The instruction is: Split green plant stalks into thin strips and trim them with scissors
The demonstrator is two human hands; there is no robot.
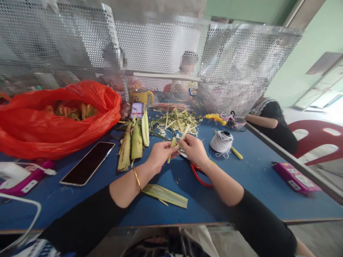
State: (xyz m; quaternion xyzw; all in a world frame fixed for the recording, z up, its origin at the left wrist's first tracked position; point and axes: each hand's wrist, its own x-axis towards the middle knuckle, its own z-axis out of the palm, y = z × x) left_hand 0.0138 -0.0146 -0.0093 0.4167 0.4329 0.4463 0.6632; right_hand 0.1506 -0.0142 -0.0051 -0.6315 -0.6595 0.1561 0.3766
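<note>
Both hands meet over the middle of the blue table, fingers pinched on pale green husk strips. My left hand, with a gold bangle at the wrist, grips a short upright husk strip. In my right hand is another strip, slanting up and away. The strips touch or cross between the fingertips; exactly how is hidden. Beneath my right forearm lie red-handled scissors, their blades partly covered. A wide flat piece of husk rests near the table's front edge. Several larger husks lie beyond my left hand.
A red plastic bag with husks inside fills the left. A phone lies before it. Shredded scraps are heaped ahead. To the right are white string, a yellow glue gun and a purple box. Perforated metal screens stand behind.
</note>
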